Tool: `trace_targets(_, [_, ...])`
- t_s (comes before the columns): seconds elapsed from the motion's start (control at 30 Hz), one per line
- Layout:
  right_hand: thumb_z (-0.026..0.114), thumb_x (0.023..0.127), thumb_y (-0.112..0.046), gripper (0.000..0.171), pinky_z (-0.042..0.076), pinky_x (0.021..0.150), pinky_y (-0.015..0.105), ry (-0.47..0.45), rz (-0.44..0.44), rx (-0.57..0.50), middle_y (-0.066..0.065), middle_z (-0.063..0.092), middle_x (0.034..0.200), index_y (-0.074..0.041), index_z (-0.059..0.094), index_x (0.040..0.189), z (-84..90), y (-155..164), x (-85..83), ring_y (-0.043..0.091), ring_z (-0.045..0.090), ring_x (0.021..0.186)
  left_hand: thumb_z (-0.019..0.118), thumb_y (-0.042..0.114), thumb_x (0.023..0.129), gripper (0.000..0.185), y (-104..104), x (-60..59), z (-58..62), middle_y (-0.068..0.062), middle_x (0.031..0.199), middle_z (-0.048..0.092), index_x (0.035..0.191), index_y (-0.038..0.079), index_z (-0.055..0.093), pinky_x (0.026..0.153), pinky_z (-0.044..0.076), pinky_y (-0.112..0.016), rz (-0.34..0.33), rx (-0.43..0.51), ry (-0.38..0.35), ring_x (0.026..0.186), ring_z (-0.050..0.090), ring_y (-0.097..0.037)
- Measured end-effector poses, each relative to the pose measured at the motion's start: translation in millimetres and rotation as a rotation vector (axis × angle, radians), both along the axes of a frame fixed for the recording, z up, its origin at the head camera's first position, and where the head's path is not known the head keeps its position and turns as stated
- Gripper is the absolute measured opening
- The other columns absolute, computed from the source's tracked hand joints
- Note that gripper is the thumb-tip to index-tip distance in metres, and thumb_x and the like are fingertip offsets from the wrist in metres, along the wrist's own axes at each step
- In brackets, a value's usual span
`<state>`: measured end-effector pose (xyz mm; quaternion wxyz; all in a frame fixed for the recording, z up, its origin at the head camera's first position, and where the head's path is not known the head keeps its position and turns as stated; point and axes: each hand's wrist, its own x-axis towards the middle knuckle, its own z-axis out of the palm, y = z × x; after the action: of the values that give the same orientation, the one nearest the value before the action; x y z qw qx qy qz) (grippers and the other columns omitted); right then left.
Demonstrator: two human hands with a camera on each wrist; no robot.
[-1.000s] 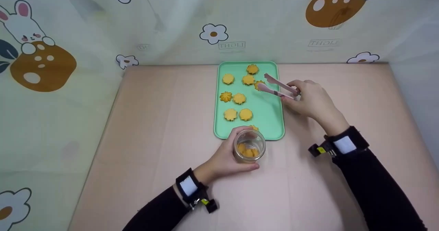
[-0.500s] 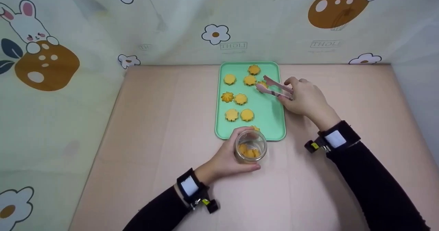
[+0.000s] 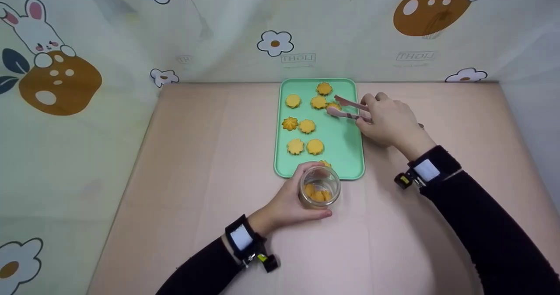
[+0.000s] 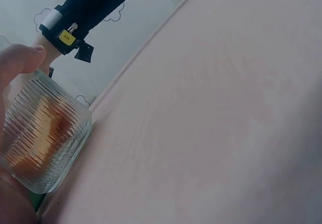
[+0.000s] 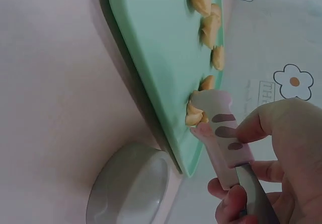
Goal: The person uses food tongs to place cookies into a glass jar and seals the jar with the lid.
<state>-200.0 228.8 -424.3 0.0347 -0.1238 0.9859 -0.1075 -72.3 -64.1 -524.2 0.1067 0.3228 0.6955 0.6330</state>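
A mint-green tray holds several yellow flower-shaped cookies. My right hand grips pink tongs over the tray's far right part. The tong tips stand on either side of one cookie. In the right wrist view the paw-shaped tong tip touches that cookie near the tray's edge. My left hand grips a ribbed glass jar just in front of the tray, with cookies inside it. The jar shows under my thumb.
A grey round lid lies on the pink tabletop beside the tray, mostly hidden behind my right hand in the head view. Patterned curtain walls enclose the table at the back and both sides. One cookie sits half hidden behind the jar.
My right hand has moved left and a little farther back, bringing the tong tips around the cookie on the tray's right. The left hand and jar have stayed still.
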Motion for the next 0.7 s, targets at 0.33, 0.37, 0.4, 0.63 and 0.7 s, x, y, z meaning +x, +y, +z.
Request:
trace_targets(0.33, [0.064,0.1,-0.039,0.05,0.055,0.076,0.057,-0.052,0.008,0.022,0.021,0.064,0.108,-0.004,0.062,0.136,4.1,-3,-9.5,0.04,0.062,0.089,0.1,0.021,0.081,0.099,0,-0.1,-0.9,0.004,0.148,0.06,0.158,0.023,0.038,0.126,0.041,-0.044,-0.003,0.007,-0.003,0.142,0.056,-0.021])
trace_targets(0.37, [0.065,0.1,-0.038,0.05,0.056,0.077,0.057,-0.055,0.008,0.019,0.021,0.065,0.108,-0.004,0.063,0.136,5.2,-4,-9.5,0.039,0.063,0.09,0.1,0.021,0.081,0.099,0,-0.2,-1.0,0.004,0.148,0.06,0.158,0.023,0.038,0.126,0.041,-0.044,-0.002,0.006,-0.001,0.142,0.056,-0.021])
trace_targets(0.4, [0.066,0.1,-0.037,0.049,0.056,0.078,0.057,-0.057,0.007,0.017,0.021,0.066,0.109,-0.003,0.064,0.135,6.5,-4,-9.3,0.039,0.063,0.09,0.1,0.021,0.081,0.099,0,-0.2,-1.1,0.004,0.148,0.06,0.158,0.023,0.038,0.126,0.041,-0.044,-0.001,0.005,0.001,0.143,0.056,-0.021])
trace_targets(0.63, [0.071,0.098,-0.036,0.042,0.056,0.078,0.053,-0.043,0.041,0.058,0.016,0.068,0.102,-0.003,0.069,0.125,14.5,-5,-3.6,0.035,0.062,0.088,0.099,0.022,0.082,0.099,0,-0.2,-1.3,0.003,0.149,0.059,0.159,0.022,0.037,0.126,0.041,-0.044,-0.003,-0.007,0.008,0.143,0.055,-0.02])
trace_targets(0.7, [0.071,0.097,-0.036,0.041,0.056,0.077,0.053,-0.02,0.06,0.065,0.014,0.068,0.1,-0.004,0.07,0.122,13.3,-3,-0.5,0.034,0.062,0.086,0.099,0.023,0.082,0.099,0,0.0,-1.1,0.003,0.15,0.059,0.159,0.021,0.037,0.126,0.04,-0.044,-0.003,-0.012,0.007,0.144,0.055,-0.02])
